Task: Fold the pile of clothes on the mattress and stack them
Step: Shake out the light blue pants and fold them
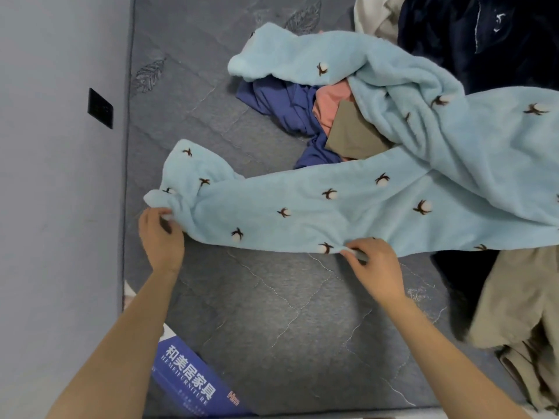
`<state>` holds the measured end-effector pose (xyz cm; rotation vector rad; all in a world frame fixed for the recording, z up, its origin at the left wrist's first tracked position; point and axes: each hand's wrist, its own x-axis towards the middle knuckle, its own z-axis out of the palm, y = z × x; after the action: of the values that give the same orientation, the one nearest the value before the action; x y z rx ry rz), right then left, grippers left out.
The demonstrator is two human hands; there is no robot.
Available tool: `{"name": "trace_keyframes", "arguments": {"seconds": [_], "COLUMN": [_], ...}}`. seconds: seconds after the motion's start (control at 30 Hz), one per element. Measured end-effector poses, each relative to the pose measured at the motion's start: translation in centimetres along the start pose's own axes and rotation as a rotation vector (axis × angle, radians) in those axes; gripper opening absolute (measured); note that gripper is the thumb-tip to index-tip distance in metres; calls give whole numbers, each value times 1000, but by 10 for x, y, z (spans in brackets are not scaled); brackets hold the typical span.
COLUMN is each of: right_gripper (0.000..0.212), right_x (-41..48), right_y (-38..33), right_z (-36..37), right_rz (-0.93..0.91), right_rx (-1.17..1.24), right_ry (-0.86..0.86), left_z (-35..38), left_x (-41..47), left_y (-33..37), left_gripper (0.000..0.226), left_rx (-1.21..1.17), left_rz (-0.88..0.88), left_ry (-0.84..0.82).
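Left hand (161, 231): thumb and fingers pinch the end of the light blue fleece garment (348, 204), at 9 o'clock in the view. Right hand (375, 267): pinches the near edge of the same long section, near centre. The garment lies across the grey mattress (272, 313) from 9 o'clock to 3 o'clock; a second section reaches toward 12 o'clock. Between the sections lie blue (281, 107), pink (329, 107) and olive (354, 131) clothes. A navy garment (484, 40) lies at 1 o'clock, a beige garment (520, 303) at 4 o'clock.
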<state>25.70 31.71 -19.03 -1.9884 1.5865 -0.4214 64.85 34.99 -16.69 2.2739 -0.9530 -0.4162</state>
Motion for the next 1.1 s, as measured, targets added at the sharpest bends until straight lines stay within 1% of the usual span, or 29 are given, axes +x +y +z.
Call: {"name": "trace_keyframes", "arguments": {"seconds": [0.07,0.13,0.23,0.33,0.4,0.43,0.47,0.53,0.57,0.67,0.7,0.73,0.77,0.8,0.83,0.87,0.93,1.0,1.03,1.07,1.1], "right_gripper": [24,33,43,50,54,50,42,23,18,15,15,15,14,11,6,6,19,19,19,20,21], "right_x": [4,13,29,33,30,29,28,26,25,15,10,7,6,5,7,9,13,16,16,15,14], "right_y": [-8,-21,-34,-43,-44,-44,-44,-45,-46,-50,-49,-49,-48,-47,-47,-47,-46,-45,-44,-43,-42], "right_z": [9,17,27,39,48,53,54,53,52,51,52,53,54,55,55,55,56,58,58,59,59], "right_rz": [-19,-47,-99,-145,-173,-182,-185,-163,-141,-90,-71,-51,-36,-36,-48,-62,-106,-149,-167,-180,-188], "right_rx": [1,-14,-51,-111,-176,-187,-167,-87,-55,-26,-24,-23,-20,-20,-20,-21,-47,-66,-72,-72,-71], "right_ry": [70,84,62,-38,-105,-110,-93,-48,-42,-73,-92,-111,-123,-125,-121,-118,-101,-78,-65,-56,-51], "left_z": [6,12,21,24,21,19,17,9,5,-1,-2,-2,0,2,6,13,31,51,59,66,71], "left_x": [5,10,16,27,35,38,40,38,36,28,26,26,28,31,37,46,68,86,93,98,101], "left_y": [7,13,19,17,14,13,10,5,2,-4,-1,1,3,4,5,7,16,29,34,37,39], "left_gripper": [29,39,46,60,68,67,62,46,39,26,23,22,24,27,32,36,42,47,46,42,35], "left_rx": [63,151,250,278,192,131,98,143,169,212,246,281,314,346,380,412,455,516,543,562,580], "left_rz": [39,75,84,9,-76,-116,-149,-204,-235,-384,-443,-455,-383,-243,-84,60,268,356,363,360,356], "left_ry": [78,90,64,27,-10,-31,-44,-37,-22,69,131,198,245,251,207,136,-74,-294,-358,-381,-363]}}
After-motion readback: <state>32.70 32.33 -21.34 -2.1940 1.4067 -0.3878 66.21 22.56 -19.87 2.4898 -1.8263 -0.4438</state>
